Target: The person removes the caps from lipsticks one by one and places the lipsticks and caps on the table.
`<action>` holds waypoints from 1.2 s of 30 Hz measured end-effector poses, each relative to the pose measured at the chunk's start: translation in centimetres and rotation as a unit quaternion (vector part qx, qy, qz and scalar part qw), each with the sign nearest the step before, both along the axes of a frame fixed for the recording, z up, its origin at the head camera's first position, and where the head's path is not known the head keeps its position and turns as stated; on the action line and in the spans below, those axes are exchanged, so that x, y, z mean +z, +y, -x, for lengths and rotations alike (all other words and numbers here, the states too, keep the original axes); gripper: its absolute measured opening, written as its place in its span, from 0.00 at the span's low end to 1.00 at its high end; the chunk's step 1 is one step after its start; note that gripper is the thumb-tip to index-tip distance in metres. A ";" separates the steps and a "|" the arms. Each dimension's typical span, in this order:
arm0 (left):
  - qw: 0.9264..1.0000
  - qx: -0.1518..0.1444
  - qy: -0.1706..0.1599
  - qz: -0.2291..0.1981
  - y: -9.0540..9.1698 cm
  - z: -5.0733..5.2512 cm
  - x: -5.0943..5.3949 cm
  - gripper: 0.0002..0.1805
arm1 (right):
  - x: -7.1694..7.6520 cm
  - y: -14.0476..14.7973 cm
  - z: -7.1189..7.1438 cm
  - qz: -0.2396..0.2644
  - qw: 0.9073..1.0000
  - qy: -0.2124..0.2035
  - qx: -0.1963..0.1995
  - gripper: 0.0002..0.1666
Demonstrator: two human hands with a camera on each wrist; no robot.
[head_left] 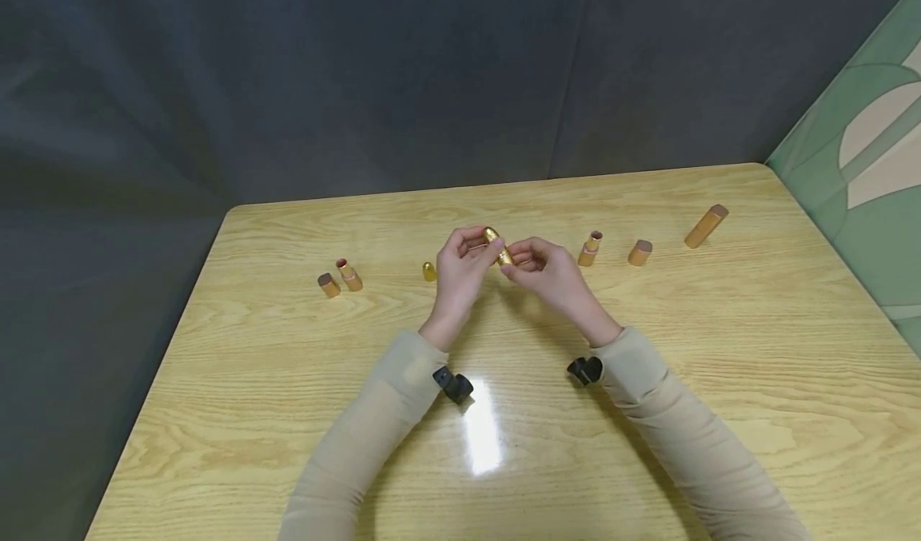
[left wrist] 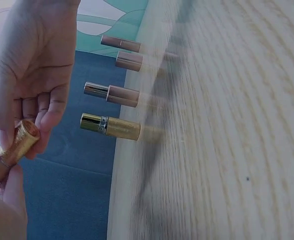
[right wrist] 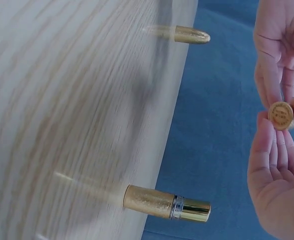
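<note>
Both hands on one item. Left hand [head_left: 458,276] pinches the gold lipstick tube [head_left: 498,245] at its rounded end, thumb over the middle; right hand [head_left: 550,279] pinches the flat base end. Fingers on both sides curled in, gap only as wide as the tube. Tube sits tilted between the two sets of fingertips, held above the table [head_left: 525,461]. Right wrist view shows the stamped round base between the fingers.

Just left of the left fingers: gold cap [head_left: 429,272], upright. Farther left of them: open brown lipstick [head_left: 350,276], with short brown cap [head_left: 328,285] just beside it.

Right of the right fingers: second open lipstick [head_left: 591,249], near; then second brown cap [head_left: 639,253]; then tall brown lipstick [head_left: 706,227], well apart from the fingers.

Open gold tube [right wrist: 152,201] with shiny collar stands upright on the table beyond the fingers, clear in both wrist views; can't pick it out in head view.
</note>
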State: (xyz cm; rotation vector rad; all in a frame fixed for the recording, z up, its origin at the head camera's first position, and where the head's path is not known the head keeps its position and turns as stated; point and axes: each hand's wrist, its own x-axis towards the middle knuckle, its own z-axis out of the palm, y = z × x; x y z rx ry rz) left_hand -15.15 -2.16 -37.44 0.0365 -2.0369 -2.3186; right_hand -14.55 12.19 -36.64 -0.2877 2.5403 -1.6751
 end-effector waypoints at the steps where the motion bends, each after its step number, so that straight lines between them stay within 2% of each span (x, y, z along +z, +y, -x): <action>1: 1.000 0.000 0.000 -0.004 0.0 0.0 0.0 0.18 | 0.0 0.0 0.0 0.001 1.000 0.003 -0.001 0.16; 14: 0.999 -0.007 -0.013 -0.034 -0.2 0.0 0.2 0.18 | -0.4 -0.1 -0.2 -0.028 0.999 0.033 0.010 0.22; 25: 0.999 -0.010 -0.023 -0.029 -0.6 0.1 0.3 0.18 | -0.7 -0.1 -0.1 -0.033 0.999 0.029 0.016 0.21; 36: 1.000 0.010 -0.014 0.009 -1.4 0.4 0.3 0.17 | -0.9 0.1 0.0 -0.037 0.998 0.033 0.039 0.19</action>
